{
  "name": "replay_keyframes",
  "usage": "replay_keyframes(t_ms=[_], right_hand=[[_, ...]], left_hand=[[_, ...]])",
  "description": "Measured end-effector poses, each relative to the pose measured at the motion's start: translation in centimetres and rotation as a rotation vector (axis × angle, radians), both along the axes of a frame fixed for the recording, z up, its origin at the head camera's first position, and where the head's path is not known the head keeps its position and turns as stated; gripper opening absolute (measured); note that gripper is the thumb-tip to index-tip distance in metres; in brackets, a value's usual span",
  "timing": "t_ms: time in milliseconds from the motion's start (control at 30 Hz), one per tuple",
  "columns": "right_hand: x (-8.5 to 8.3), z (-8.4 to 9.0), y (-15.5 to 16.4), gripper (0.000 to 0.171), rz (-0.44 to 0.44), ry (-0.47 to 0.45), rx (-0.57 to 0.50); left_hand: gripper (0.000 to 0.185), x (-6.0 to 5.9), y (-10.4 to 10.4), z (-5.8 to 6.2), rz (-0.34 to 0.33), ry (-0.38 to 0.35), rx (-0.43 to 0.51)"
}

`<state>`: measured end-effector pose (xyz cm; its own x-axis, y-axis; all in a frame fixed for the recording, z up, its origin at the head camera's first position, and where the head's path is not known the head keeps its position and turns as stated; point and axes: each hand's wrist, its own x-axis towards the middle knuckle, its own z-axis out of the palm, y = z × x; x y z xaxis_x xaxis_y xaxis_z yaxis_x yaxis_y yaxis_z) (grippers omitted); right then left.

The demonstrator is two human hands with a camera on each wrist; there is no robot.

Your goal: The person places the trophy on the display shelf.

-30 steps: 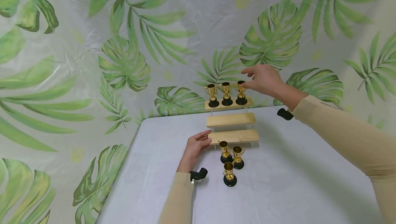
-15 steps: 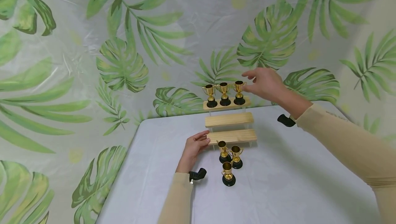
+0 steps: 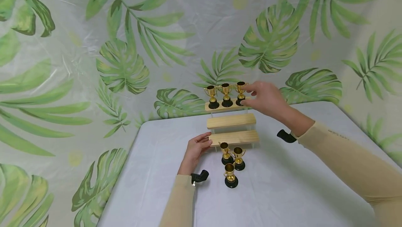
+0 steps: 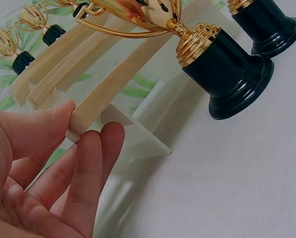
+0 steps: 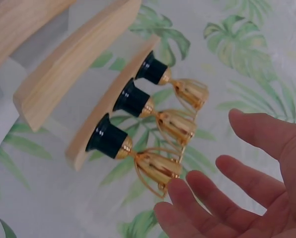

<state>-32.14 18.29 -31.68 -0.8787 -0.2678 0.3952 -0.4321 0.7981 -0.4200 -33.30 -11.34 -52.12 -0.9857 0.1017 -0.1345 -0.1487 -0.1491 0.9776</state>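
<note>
A three-tier wooden shelf (image 3: 231,120) stands at the back of the white table (image 3: 298,185). Three gold trophies on black bases line its top tier (image 3: 220,106); the rightmost trophy (image 3: 240,89) shows again in the right wrist view (image 5: 155,168). My right hand (image 3: 251,96) hovers just right of that trophy, fingers (image 5: 197,198) spread, holding nothing. My left hand (image 3: 204,142) rests its thumb and straight fingertips (image 4: 101,148) against the left end of the bottom tier (image 4: 108,89). Three more trophies stand on the table before the shelf, the front one (image 3: 230,175) nearest me.
The other two table trophies (image 3: 225,153) (image 3: 238,158) stand close together right of my left hand. A leaf-print backdrop (image 3: 125,63) rises directly behind the shelf. The table's left edge (image 3: 125,171) runs diagonally. The middle tier is bare.
My right hand has come off the rightmost top-tier trophy and dropped slightly lower and nearer. The left hand has stayed at the bottom tier's end.
</note>
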Motion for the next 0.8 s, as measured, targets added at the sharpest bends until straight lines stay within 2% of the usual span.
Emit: replay_keyframes(t_ms=[267,533,800], right_hand=[[1.1,-1.9,-0.8,0.047,0.029,-0.012,-0.08],[2.6,-3.7,-1.7,0.047,0.053,-0.047,-0.112],[4.3,-6.2,-2.3,0.05,0.047,-0.142,-0.174]], left_hand=[[0.04,0.1,0.1,0.1,-0.005,-0.009,-0.001],[0.039,0.1,-0.1,0.1,-0.002,0.001,0.001],[0.041,-0.1,-0.1,-0.1,-0.015,0.007,0.005]])
